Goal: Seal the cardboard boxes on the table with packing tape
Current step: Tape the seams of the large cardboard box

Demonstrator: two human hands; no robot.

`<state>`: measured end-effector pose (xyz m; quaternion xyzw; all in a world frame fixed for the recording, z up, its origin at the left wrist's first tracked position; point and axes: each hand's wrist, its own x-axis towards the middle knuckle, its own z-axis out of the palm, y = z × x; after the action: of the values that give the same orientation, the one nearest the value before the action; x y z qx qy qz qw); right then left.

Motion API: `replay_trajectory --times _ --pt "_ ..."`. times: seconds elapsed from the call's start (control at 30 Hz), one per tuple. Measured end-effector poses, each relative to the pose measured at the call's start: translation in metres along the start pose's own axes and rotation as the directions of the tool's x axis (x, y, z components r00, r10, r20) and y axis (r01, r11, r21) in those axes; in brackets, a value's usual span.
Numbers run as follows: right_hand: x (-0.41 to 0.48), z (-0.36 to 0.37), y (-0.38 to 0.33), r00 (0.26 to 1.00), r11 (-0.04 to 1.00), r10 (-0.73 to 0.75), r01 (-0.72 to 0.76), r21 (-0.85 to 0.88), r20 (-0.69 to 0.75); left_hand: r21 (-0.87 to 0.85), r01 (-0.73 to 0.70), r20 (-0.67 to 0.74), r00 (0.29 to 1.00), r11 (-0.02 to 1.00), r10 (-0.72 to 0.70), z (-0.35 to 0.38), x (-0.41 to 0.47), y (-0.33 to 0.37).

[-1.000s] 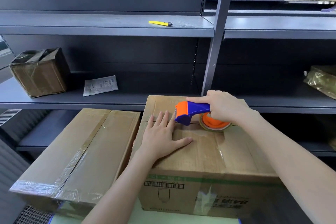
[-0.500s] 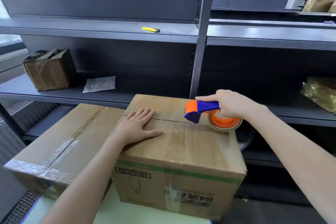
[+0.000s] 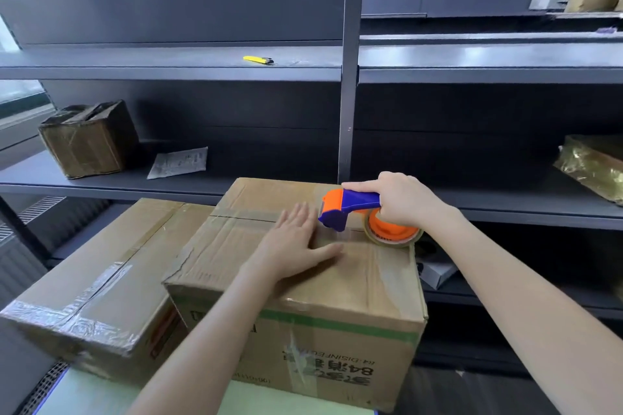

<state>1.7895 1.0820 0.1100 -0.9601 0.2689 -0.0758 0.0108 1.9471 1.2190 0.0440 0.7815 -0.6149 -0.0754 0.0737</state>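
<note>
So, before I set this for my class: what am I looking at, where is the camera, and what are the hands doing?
No machine here: these are a person's bare hands, filmed by one head-worn camera looking forward and down. The left hand lies flat on top of a cardboard box. The right hand grips a blue and orange tape dispenser held at that box's top seam. A second, already taped box sits to its left. On the grey shelves behind lie a yellow utility knife, a small taped box and a printed sheet.
</note>
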Motion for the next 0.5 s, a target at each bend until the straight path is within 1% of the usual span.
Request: replay_trajectory --times 0.03,0.1,0.23,0.37,0.43,0.5 --pt "0.0 0.0 0.001 1.0 1.0 0.003 -0.003 -0.011 0.003 -0.013 -0.02 -0.028 0.999 1.0 0.02 0.003 0.003 0.009" --pt "0.001 0.001 -0.002 1.0 0.997 -0.006 0.007 -0.071 0.005 0.034 -0.047 -0.054 0.997 0.998 0.048 0.01 0.006 0.015" --pt "0.007 0.001 -0.009 0.999 0.986 -0.029 0.032 -0.164 0.025 0.099 -0.023 -0.014 1.0 0.995 0.024 0.013 0.006 0.011" --pt "0.012 0.0 -0.005 0.996 0.987 -0.026 0.039 -0.156 0.083 0.093 -0.021 0.001 1.0 0.995 0.021 0.014 0.006 0.009" --pt "0.01 0.0 -0.003 0.995 0.984 -0.046 0.06 -0.168 0.087 0.085 -0.019 0.015 1.0 0.996 0.017 0.014 0.006 0.007" --pt "0.003 -0.006 0.011 0.997 0.983 -0.029 0.043 -0.181 0.078 0.089 -0.012 0.029 1.0 0.996 0.009 0.012 0.006 0.007"
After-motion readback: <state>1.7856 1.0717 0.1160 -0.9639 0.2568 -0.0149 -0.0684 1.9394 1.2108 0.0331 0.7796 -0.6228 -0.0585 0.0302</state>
